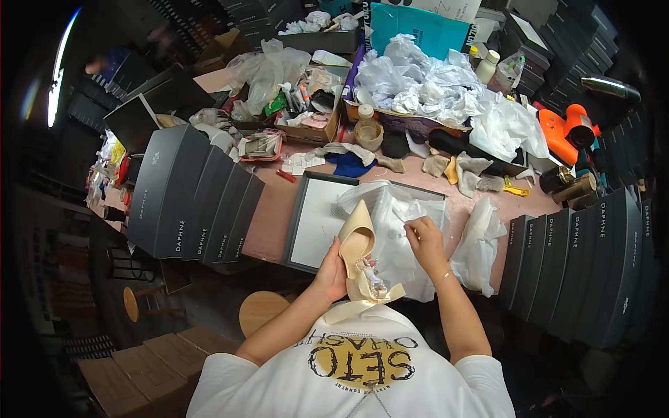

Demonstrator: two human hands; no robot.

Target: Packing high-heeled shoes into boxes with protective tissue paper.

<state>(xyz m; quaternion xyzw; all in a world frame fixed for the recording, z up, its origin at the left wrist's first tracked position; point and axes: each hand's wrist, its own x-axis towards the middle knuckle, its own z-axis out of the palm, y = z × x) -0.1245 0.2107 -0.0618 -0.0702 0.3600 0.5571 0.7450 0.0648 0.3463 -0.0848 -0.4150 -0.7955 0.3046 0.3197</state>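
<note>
My left hand is wrapped round the side of a cream pointed-toe shoe. The shoe has a beaded strap and a satin bow at its heel end, and its toe points away from me. To its right, my right hand has thumb and fingers pinched together above white wrapping. What sits between those fingertips is too small to make out. Beneath both hands lies an open dark grey shoebox, with a white inner panel on its left and the crumpled translucent wrapping on its right.
Dark shoeboxes stand in rows at left and right. Crumpled white paper fills a bin at the back. Cloths, a yellow-handled brush, bottles and an orange tool lie beyond the box. A wooden stool stands below the table.
</note>
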